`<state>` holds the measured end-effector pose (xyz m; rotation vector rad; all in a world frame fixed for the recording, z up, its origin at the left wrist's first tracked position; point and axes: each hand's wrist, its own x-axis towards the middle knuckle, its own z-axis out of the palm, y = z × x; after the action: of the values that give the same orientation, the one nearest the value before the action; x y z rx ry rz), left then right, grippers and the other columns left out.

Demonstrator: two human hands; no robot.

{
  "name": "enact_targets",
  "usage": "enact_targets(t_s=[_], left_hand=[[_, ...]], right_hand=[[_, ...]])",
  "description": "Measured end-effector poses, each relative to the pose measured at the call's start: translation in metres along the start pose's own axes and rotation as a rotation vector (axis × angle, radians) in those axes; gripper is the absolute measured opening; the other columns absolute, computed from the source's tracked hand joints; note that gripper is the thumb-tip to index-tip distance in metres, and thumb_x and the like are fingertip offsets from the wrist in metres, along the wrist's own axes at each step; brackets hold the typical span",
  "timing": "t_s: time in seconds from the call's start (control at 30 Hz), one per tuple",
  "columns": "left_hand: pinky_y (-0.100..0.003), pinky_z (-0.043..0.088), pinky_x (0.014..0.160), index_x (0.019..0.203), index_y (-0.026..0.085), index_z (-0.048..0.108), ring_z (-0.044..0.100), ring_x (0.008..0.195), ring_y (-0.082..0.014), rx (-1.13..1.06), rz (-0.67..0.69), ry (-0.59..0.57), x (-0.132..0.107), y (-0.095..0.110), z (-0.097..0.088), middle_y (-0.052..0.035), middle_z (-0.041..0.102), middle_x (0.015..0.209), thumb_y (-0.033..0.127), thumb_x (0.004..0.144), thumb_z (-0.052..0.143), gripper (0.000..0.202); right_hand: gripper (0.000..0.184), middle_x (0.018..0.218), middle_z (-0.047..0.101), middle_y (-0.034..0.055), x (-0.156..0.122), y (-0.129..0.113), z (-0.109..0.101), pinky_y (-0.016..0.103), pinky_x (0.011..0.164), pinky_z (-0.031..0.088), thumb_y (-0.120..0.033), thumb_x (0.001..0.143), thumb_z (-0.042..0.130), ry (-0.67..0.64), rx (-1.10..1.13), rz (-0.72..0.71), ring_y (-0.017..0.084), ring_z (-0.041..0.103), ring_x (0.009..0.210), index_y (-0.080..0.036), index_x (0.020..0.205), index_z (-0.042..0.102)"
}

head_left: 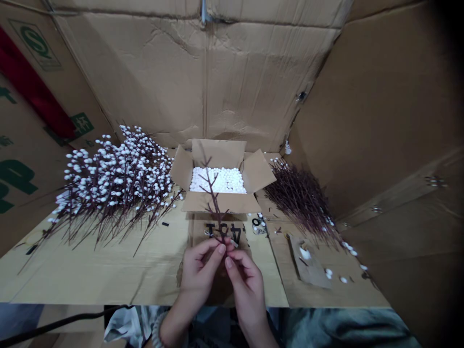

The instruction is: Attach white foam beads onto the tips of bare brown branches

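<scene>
A bare brown artificial twig [216,209] stands upright between my hands, its forked tips reaching up in front of an open cardboard box [221,203]. My left hand [201,266] pinches the twig's lower stem between thumb and fingers. Just beside it, my right hand [246,280] is closed with thumb and fingertips at the stem's bottom end. White foam balls [217,180] fill the box behind the twig. The fingers cover the lowest part of the stem.
White-tipped twigs [123,179] lie piled at the left. A bundle of bare brown twigs [300,193] rests at the right. Near the right front are a small flat piece [308,263] and several loose white balls [328,273]. Cardboard walls [152,77] enclose the table.
</scene>
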<state>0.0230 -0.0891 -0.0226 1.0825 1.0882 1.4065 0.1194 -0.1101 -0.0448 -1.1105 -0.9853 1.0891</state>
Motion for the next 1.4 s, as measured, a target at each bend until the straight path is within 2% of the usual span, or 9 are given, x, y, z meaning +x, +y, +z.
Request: enact_targets(t_s=[0.07, 0.2, 0.3, 0.4, 0.63, 0.8, 1.03, 1.2, 1.4], left_hand=[[-0.029, 0.056, 0.07, 0.072, 0.017, 0.071, 0.069, 0.073, -0.0212, -0.023, 0.023, 0.031, 0.002, 0.0, -0.002, -0.0063, 0.074, 0.073, 0.039, 0.076, 0.07, 0.022], [-0.028, 0.052, 0.076, 0.07, 0.017, 0.067, 0.067, 0.075, -0.0192, -0.048, 0.016, 0.014, 0.008, -0.006, -0.007, -0.0043, 0.07, 0.067, 0.041, 0.078, 0.068, 0.026], [-0.027, 0.049, 0.076, 0.075, 0.017, 0.066, 0.064, 0.071, -0.0163, -0.08, 0.0, 0.004, 0.013, -0.01, -0.009, -0.0017, 0.067, 0.065, 0.039, 0.082, 0.065, 0.023], [-0.025, 0.049, 0.066, 0.084, 0.017, 0.066, 0.06, 0.062, -0.0133, -0.113, -0.001, -0.012, 0.019, -0.01, -0.008, -0.0002, 0.064, 0.066, 0.037, 0.083, 0.064, 0.021], [-0.02, 0.044, 0.05, 0.088, 0.016, 0.065, 0.053, 0.053, -0.0099, -0.157, 0.044, 0.036, 0.029, -0.016, -0.012, 0.0004, 0.063, 0.066, 0.036, 0.084, 0.063, 0.02], [-0.017, 0.039, 0.044, 0.086, 0.018, 0.062, 0.047, 0.046, -0.0084, -0.253, 0.063, 0.037, 0.027, -0.021, -0.017, 0.0043, 0.054, 0.055, 0.037, 0.086, 0.06, 0.019], [-0.017, 0.042, 0.044, 0.084, 0.019, 0.059, 0.046, 0.048, -0.0069, -0.311, 0.052, -0.018, 0.022, -0.023, -0.018, 0.0029, 0.056, 0.069, 0.034, 0.086, 0.061, 0.015], [-0.016, 0.042, 0.044, 0.085, 0.019, 0.059, 0.047, 0.05, -0.0063, -0.309, 0.069, -0.011, 0.021, -0.023, -0.018, 0.0017, 0.057, 0.076, 0.034, 0.085, 0.061, 0.015], [-0.017, 0.041, 0.043, 0.085, 0.018, 0.059, 0.047, 0.049, -0.0072, -0.289, 0.094, -0.018, 0.022, -0.026, -0.019, 0.0037, 0.053, 0.067, 0.036, 0.086, 0.061, 0.018]], right_hand=[[0.022, 0.081, 0.069, 0.006, 0.008, 0.001, -0.01, 0.031, 0.068, 0.052, -0.039, 0.085, 0.056, -0.018, -0.163, -0.083, 0.019, 0.063, 0.074, -0.02, 0.085, 0.068], [0.02, 0.092, 0.069, 0.009, 0.03, 0.009, -0.039, 0.039, 0.082, 0.048, -0.032, 0.088, 0.052, 0.049, -0.647, -0.302, 0.024, 0.061, 0.09, -0.019, 0.091, 0.067], [0.019, 0.094, 0.07, 0.0081, 0.041, 0.016, -0.053, 0.039, 0.081, 0.046, -0.03, 0.087, 0.053, -0.006, -0.924, -0.379, 0.024, 0.059, 0.089, -0.02, 0.097, 0.067], [0.019, 0.091, 0.069, 0.0079, 0.043, 0.023, -0.055, 0.037, 0.078, 0.045, -0.029, 0.088, 0.054, -0.058, -1.06, -0.423, 0.024, 0.058, 0.085, -0.019, 0.095, 0.068], [0.022, 0.089, 0.068, 0.0088, 0.042, 0.032, -0.052, 0.036, 0.077, 0.045, -0.031, 0.09, 0.052, -0.054, -1.146, -0.479, 0.023, 0.056, 0.083, -0.018, 0.09, 0.07], [0.02, 0.086, 0.069, 0.0082, 0.043, 0.031, -0.05, 0.035, 0.075, 0.043, -0.027, 0.089, 0.054, -0.059, -1.168, -0.476, 0.023, 0.054, 0.082, -0.018, 0.087, 0.071], [0.015, 0.081, 0.07, 0.0056, 0.045, 0.026, -0.047, 0.033, 0.073, 0.042, -0.022, 0.088, 0.053, -0.082, -1.073, -0.432, 0.022, 0.059, 0.079, -0.019, 0.081, 0.066], [0.015, 0.078, 0.071, 0.0039, 0.046, 0.026, -0.045, 0.031, 0.071, 0.04, -0.02, 0.09, 0.049, -0.13, -1.026, -0.508, 0.018, 0.062, 0.07, -0.019, 0.084, 0.063], [0.015, 0.074, 0.067, 0.0047, 0.047, 0.03, -0.04, 0.032, 0.07, 0.037, -0.017, 0.09, 0.05, -0.176, -1.076, -0.6, 0.021, 0.055, 0.072, -0.017, 0.083, 0.064]])
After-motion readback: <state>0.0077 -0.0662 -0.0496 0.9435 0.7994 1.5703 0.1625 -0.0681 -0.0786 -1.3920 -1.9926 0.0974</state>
